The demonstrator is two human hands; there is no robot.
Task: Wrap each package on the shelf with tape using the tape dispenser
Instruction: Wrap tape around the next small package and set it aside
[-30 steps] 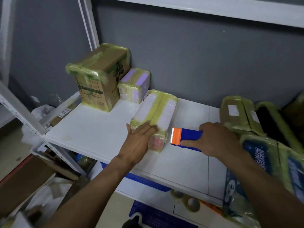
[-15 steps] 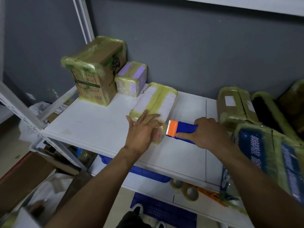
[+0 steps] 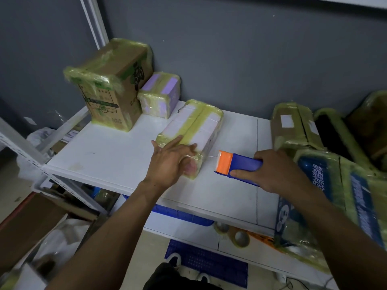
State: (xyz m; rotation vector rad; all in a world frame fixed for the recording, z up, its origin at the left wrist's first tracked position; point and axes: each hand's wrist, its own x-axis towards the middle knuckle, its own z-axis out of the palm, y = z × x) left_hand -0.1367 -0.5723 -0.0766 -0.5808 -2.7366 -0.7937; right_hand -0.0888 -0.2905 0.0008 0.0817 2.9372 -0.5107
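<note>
Left hand (image 3: 170, 162): fingers straight, pressing flat on the near end of the long package (image 3: 194, 126), which lies on the shelf (image 3: 109, 151). Right hand (image 3: 278, 172): fingers curled round the blue-and-orange dispenser (image 3: 240, 164), just right of the package and apart from it. A clear tape strand (image 3: 211, 156) spans the gap. Rear left: taped carton (image 3: 113, 84), with a purple package (image 3: 161, 95) just beside it. Right: wrapped packages (image 3: 293, 126). Lower shelf: tape rolls (image 3: 240, 237).

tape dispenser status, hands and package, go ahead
Left hand flat on near end of white package. Right hand grips tape dispenser just right of it, tape strand strung between. Nothing in the way on shelf.
</note>
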